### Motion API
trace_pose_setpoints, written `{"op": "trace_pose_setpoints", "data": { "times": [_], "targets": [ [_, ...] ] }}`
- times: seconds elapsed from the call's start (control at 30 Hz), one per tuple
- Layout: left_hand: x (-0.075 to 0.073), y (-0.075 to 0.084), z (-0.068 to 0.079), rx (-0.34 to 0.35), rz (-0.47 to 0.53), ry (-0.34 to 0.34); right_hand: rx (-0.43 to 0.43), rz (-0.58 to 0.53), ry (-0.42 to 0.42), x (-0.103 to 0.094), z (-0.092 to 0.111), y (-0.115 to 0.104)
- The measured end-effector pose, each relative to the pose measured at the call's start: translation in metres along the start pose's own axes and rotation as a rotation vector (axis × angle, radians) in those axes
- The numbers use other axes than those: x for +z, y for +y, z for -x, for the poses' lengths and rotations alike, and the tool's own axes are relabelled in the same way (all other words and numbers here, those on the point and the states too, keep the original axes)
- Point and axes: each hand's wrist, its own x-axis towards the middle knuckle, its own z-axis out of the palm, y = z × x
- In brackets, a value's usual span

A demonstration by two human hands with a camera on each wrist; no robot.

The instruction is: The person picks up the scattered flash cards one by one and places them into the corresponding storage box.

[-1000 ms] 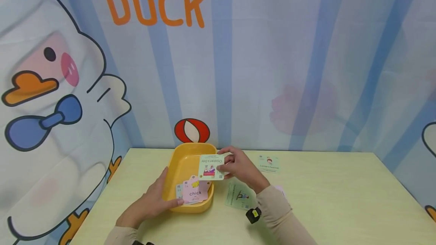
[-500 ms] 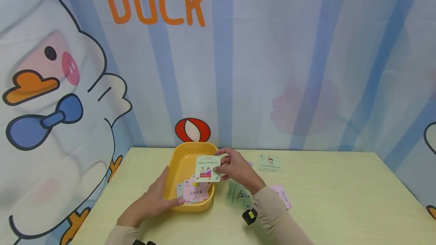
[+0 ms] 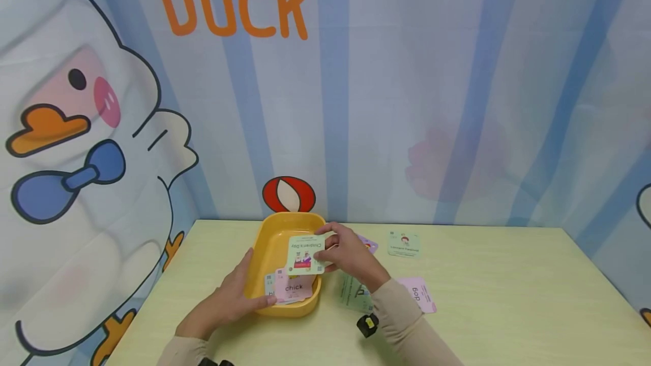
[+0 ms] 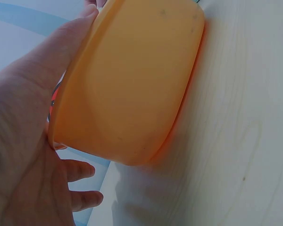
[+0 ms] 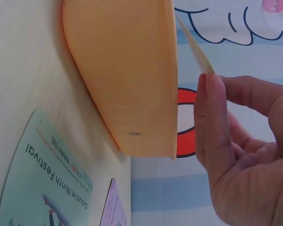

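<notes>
A pale green card reading "Children's Day" [image 3: 304,254] hangs tilted over the yellow tray [image 3: 261,244]. My right hand [image 3: 351,253] pinches it by its right edge between thumb and fingers; in the right wrist view that card [image 5: 196,46] appears edge-on beside the tray's rim. My left hand [image 3: 231,292] holds the tray's near-left corner. Its thumb lies along the front rim in the left wrist view, and other fingers [image 4: 80,170] show past the tray's end. Inside the tray, a pink "chick" card [image 3: 294,287] overlaps other cards, including a pale blue card [image 3: 269,284].
Right of the tray, a green "Double Ninth Festival" card [image 5: 52,174] lies partly under my right arm. A pink "dog" card [image 3: 419,293], a "Lantern Festival" card [image 3: 404,243] and a purple card [image 3: 369,243] lie nearby on the table [image 3: 508,287]. A printed curtain hangs behind.
My right hand has moved the "Children's Day" card left and slightly down, further over the tray. The dog card and purple card have come into view behind the arm. My left hand stays put.
</notes>
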Motion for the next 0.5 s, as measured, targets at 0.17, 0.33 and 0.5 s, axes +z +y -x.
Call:
{"op": "trace_pose_setpoints", "data": {
  "times": [0.17, 0.33, 0.5],
  "targets": [
    [0.0, -0.001, 0.0, 0.011, 0.002, 0.0, 0.007, -0.009, -0.006, 0.003, 0.0, 0.0],
    [0.0, -0.002, -0.001, 0.025, 0.006, 0.004, 0.026, -0.009, 0.0, 0.007, -0.001, 0.0],
    [0.0, -0.001, 0.0, 0.017, 0.011, 0.001, 0.027, 0.004, 0.0, 0.011, 0.0, 0.001]
  ]
}}
